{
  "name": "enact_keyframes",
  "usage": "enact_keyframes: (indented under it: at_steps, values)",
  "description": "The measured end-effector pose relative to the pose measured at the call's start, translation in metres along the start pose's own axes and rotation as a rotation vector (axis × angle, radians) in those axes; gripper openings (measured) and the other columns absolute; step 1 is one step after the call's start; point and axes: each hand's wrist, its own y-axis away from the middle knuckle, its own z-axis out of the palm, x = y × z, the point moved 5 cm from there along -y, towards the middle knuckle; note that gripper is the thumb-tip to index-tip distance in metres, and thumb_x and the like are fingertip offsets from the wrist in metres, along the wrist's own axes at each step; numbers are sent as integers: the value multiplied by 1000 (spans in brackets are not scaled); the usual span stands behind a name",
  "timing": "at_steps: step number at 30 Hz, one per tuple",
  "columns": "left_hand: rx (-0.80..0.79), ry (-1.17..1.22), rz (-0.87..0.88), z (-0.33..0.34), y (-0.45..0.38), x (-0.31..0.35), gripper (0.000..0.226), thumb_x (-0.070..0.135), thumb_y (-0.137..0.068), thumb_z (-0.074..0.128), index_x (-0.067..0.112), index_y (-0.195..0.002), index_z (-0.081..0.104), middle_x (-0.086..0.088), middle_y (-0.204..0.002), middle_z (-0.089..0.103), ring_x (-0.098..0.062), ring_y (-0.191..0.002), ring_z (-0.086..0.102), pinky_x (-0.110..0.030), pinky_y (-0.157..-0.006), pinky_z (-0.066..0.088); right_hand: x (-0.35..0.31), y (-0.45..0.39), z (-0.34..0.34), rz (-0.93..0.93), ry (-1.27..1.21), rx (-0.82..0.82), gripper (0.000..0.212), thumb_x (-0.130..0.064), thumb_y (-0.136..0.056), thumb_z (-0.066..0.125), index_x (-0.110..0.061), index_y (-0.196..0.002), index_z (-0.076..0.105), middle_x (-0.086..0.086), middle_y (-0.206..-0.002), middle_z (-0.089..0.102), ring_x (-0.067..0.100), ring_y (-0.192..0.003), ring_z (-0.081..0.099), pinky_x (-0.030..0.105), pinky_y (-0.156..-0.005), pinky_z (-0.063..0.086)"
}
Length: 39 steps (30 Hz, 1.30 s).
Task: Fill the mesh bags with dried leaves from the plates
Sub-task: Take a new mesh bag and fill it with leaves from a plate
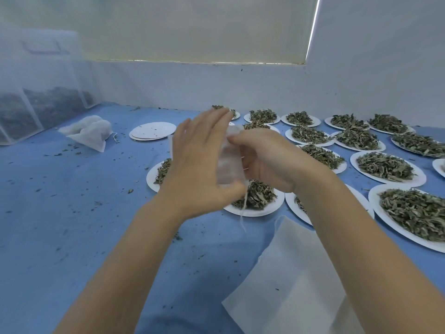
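Between my two raised hands hangs a small white mesh bag (230, 165), its drawstring dangling below. My left hand (199, 162) has straight fingers laid against the bag's left side, thumb under its lower edge. My right hand (267, 157) pinches the bag's top edge with curled fingers. Under the hands stands a white plate (255, 210) of dried green leaves (257, 195). Several more plates of leaves (385, 166) spread to the right.
A stack of flat empty mesh bags (293, 280) lies near my right forearm. Empty plates (151, 131) and filled bags (89, 131) sit at the back left beside a large mesh container (36, 100). Leaf crumbs litter the blue table (72, 225).
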Motion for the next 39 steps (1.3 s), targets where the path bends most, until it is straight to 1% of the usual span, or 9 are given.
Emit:
enact_keyframes:
  at_steps: [3,5,10,15,19,24,27,30,39]
  values:
    - [-53,11,-39,16,4,5,119,59,-56,73,13,-147,12,-1,-143,35,-11,-132,22,-31,-114,4,-2,4,13,4,-264,-155,28,-14,-91,35,-9,-113,51,13,-92,50,25,-75,54,33,-66,51]
    - [-26,-38,-47,20,3,3,113,40,-61,77,10,-147,9,-1,-135,43,-11,-126,29,-25,-113,4,-2,8,17,0,-336,-205,37,-20,-82,41,-6,-115,50,13,-91,50,25,-73,54,33,-64,48]
    - [7,-172,78,9,9,-2,79,-1,-60,63,-5,-135,37,-15,-116,56,-34,-102,51,-43,-97,35,4,15,5,40,-368,-204,70,-50,-84,40,5,-126,51,18,-110,60,29,-92,64,38,-78,54]
    - [11,-285,112,-2,9,8,65,-6,-51,64,-6,-116,57,-20,-100,60,-38,-81,57,-37,-68,47,6,14,13,57,-442,-241,77,-62,-90,33,4,-123,55,18,-121,62,30,-109,62,40,-94,50]
    - [26,-326,75,-5,11,3,54,-3,-50,69,-5,-103,62,-18,-89,62,-36,-70,58,-39,-57,48,8,9,35,112,-554,-371,73,-66,-86,40,-1,-112,60,10,-102,65,23,-96,64,34,-90,51]
    - [-64,-416,-77,3,18,-15,52,4,-53,71,-1,-103,58,-12,-79,58,-35,-62,56,-30,-51,31,22,-9,9,50,-11,13,48,-51,-87,56,-6,-98,70,11,-96,72,24,-90,69,40,-87,55]
    - [-191,-481,-214,21,18,-25,44,20,-72,60,13,-113,47,-3,-94,55,-30,-81,54,-31,-58,27,33,-6,-28,-50,221,294,24,-33,-88,62,-13,-80,72,1,-69,72,12,-59,66,23,-59,54]
    - [-228,-436,-228,36,21,-33,45,24,-75,57,19,-118,45,1,-103,56,-26,-89,54,-29,-62,29,46,-1,-63,-98,711,483,11,-30,-88,61,-25,-87,71,-13,-77,68,-2,-66,58,5,-62,41]
    - [-181,-437,-237,48,16,-55,48,17,-67,64,12,-114,56,-8,-96,60,-34,-87,55,-35,-72,35,73,-14,-64,-16,1162,290,61,-61,-85,49,-33,-139,41,-4,-129,40,13,-112,44,26,-86,38]
